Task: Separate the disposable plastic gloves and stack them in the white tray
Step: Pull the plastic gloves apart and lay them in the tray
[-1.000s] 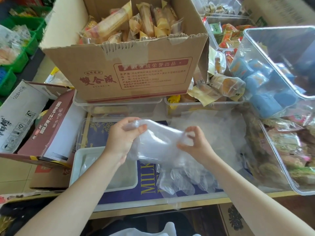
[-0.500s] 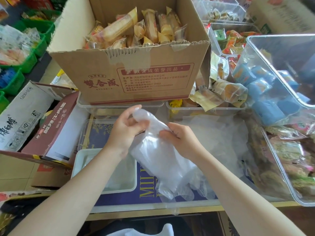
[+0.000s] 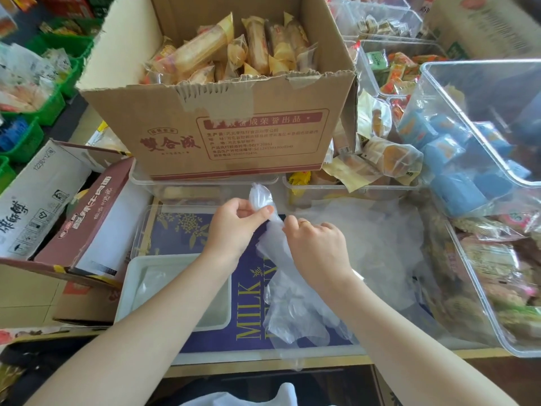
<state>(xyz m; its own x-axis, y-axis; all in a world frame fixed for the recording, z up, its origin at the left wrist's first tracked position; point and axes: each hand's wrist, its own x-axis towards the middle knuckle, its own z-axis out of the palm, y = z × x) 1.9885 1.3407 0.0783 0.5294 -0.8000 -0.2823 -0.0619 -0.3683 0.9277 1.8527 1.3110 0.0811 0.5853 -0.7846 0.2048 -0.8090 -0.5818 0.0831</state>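
Note:
A bunch of clear plastic gloves hangs between my hands above the blue-patterned surface. My left hand pinches its bunched cuff end, which sticks up past my thumb. My right hand grips the same bunch just below, fingers curled into the plastic. The glove fingers dangle toward the front edge. The white tray lies at the lower left, under my left forearm, with a few flat clear gloves in it. A loose heap of more clear gloves lies to the right of my hands.
A large cardboard box of wrapped snacks stands right behind my hands. Clear plastic bins with packaged food crowd the right side. Opened cartons lean at the left. Green baskets sit far left.
My hands have come close together and gathered the spread glove plastic into a narrow bunch; my left hand now pinches the upper end and the rest hangs lower.

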